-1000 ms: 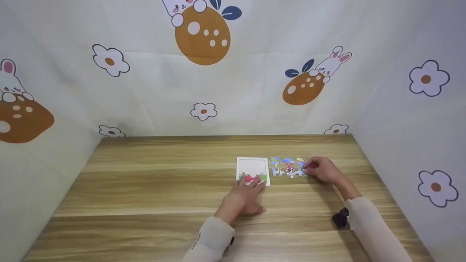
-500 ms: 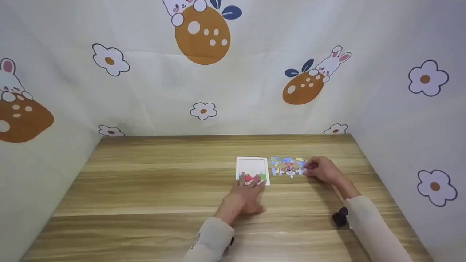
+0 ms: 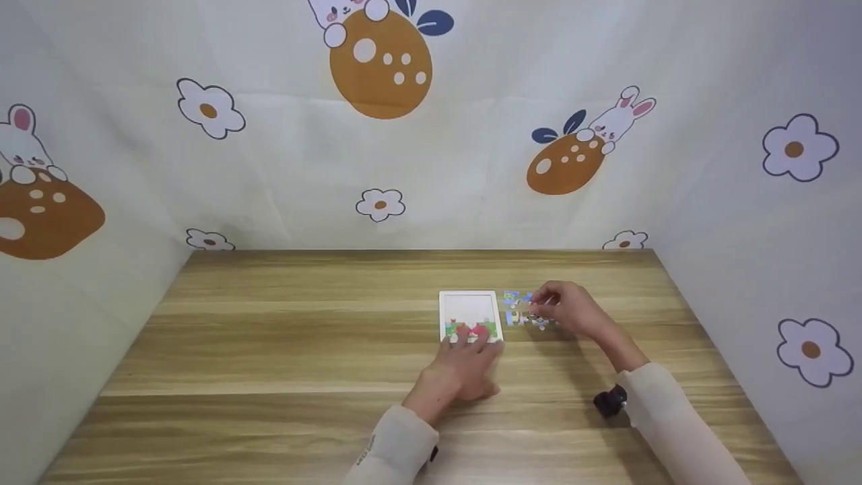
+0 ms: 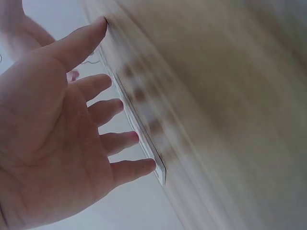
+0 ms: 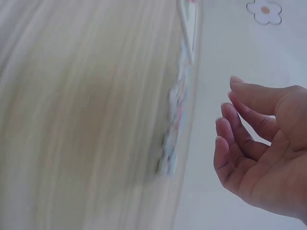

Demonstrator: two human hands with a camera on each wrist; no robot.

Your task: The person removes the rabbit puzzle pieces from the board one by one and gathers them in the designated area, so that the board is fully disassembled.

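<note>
A white-rimmed puzzle tray (image 3: 442,306) lies on the table, with coloured pieces or print along its near side. My left hand (image 3: 461,370) rests its spread, straight fingertips on the tray's near part. In the left wrist view, the fingertips of that hand (image 4: 72,120) reach along the tray's edge. Several jigsaw pieces (image 3: 515,318) lie to the right of the tray. Over them hovers my right hand (image 3: 572,310), thumb and forefinger brought together and the other fingers curled. In the right wrist view, this hand (image 5: 264,139) is raised off the table; I cannot tell whether it pinches a piece.
The wood-grain table (image 3: 269,370) spreads widely to the left and in front. A printed curtain (image 3: 303,168) with rabbits and flowers encloses the back and sides. A small black device (image 3: 610,402) sits at the right cuff.
My right hand has lifted from the rightmost jigsaw pieces and moved left over the others. The left hand has shifted slightly, still on the tray.
</note>
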